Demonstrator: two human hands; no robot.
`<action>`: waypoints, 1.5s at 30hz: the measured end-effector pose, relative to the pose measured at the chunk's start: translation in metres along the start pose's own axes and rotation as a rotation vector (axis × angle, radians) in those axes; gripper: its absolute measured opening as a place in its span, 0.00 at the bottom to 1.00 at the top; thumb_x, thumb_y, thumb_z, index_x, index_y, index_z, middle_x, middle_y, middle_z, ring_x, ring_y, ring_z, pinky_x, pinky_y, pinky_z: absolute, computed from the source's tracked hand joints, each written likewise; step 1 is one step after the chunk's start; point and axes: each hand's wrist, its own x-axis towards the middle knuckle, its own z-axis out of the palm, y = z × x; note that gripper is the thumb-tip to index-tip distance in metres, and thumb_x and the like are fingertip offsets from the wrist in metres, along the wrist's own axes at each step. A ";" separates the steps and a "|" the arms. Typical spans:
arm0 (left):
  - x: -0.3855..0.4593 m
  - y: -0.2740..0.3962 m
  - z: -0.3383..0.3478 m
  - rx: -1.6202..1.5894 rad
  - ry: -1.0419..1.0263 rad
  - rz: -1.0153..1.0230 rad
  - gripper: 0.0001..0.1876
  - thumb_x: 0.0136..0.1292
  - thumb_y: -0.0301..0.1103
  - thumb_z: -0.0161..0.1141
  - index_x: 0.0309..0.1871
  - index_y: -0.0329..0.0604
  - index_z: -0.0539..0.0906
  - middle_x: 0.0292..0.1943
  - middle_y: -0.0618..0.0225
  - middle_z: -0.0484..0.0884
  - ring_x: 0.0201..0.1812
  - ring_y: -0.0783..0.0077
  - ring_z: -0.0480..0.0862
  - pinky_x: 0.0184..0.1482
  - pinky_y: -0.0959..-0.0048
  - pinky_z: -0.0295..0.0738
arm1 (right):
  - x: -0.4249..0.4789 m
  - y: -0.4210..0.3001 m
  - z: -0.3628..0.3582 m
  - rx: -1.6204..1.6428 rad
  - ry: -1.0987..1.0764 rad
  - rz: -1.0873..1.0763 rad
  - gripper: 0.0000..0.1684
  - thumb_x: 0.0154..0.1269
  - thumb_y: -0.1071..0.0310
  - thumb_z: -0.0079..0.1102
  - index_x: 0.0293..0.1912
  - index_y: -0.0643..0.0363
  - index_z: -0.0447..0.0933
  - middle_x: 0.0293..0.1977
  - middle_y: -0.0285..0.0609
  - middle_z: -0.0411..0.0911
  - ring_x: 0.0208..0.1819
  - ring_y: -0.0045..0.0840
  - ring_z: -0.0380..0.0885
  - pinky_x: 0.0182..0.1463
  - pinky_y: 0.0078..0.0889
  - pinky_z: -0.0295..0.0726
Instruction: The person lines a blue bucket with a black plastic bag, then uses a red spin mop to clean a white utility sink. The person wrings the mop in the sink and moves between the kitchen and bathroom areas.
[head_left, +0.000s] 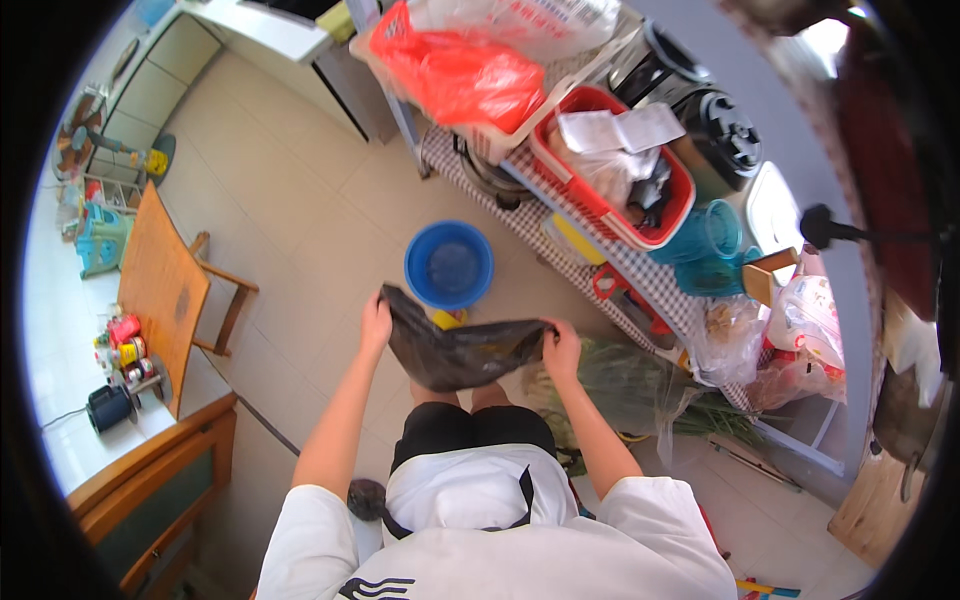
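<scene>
A black plastic bag (461, 352) hangs stretched between my two hands, above my knees. My left hand (375, 324) grips its left top corner, and my right hand (561, 349) pinches the right one. The bag's upper edge sags in the middle; what it may hold is hidden. Just beyond it, a round blue plastic basin (449, 264) stands on the tiled floor. A small yellow object (449, 319) shows between basin and bag, partly covered by the bag.
To the right, a shelf unit with checked cloth (637, 274) carries a red plastic basket (671, 225), a red plastic bag (457, 75) and teal plastic containers (705, 255). Long green vegetables (712, 416) lie below it. On the left are a wooden folding table (165, 277) and a wooden-framed door (165, 465).
</scene>
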 end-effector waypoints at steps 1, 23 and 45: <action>0.014 0.010 0.009 0.008 -0.033 -0.027 0.16 0.64 0.30 0.43 0.48 0.28 0.75 0.44 0.49 0.80 0.48 0.59 0.78 0.52 0.68 0.69 | 0.004 -0.001 0.003 0.006 0.071 -0.030 0.13 0.57 0.77 0.50 0.42 0.58 0.78 0.37 0.51 0.76 0.40 0.43 0.76 0.45 0.34 0.73; 0.075 -0.160 0.047 0.146 -0.245 -0.201 0.15 0.62 0.37 0.50 0.38 0.32 0.79 0.28 0.48 0.81 0.33 0.51 0.81 0.37 0.61 0.73 | -0.012 0.065 0.170 -0.106 0.061 0.022 0.11 0.59 0.69 0.54 0.38 0.65 0.77 0.40 0.48 0.77 0.40 0.43 0.76 0.44 0.35 0.74; 0.181 -0.256 0.159 -0.336 -0.005 -0.183 0.12 0.64 0.35 0.51 0.39 0.33 0.76 0.24 0.64 0.75 0.29 0.74 0.72 0.35 0.71 0.69 | 0.191 0.188 0.318 0.210 0.235 0.078 0.11 0.55 0.68 0.56 0.36 0.67 0.77 0.26 0.47 0.75 0.27 0.28 0.74 0.34 0.27 0.73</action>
